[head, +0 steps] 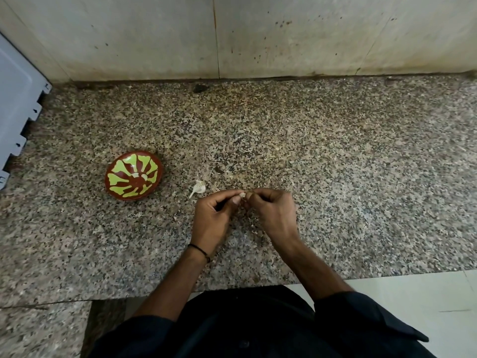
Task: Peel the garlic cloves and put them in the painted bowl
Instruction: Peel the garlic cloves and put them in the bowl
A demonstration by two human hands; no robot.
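Head view: left hand (214, 215) and right hand (271, 213) both pinch one garlic clove (242, 195) above the granite counter (335, 164). Painted bowl (134, 175) sits well left. Risk: clove slips from fingertips during peeling, or drops short on transfer.

Setting: kitchen, likely domestic. Speckled granite bench (335, 177) set against a pale tiled wall (284, 34) spattered with dark stains. White appliance casing (15, 99) at left edge. On the bench, a painted bowl (134, 175) and garlic (198, 188). Pale floor tiles (413, 306) below.
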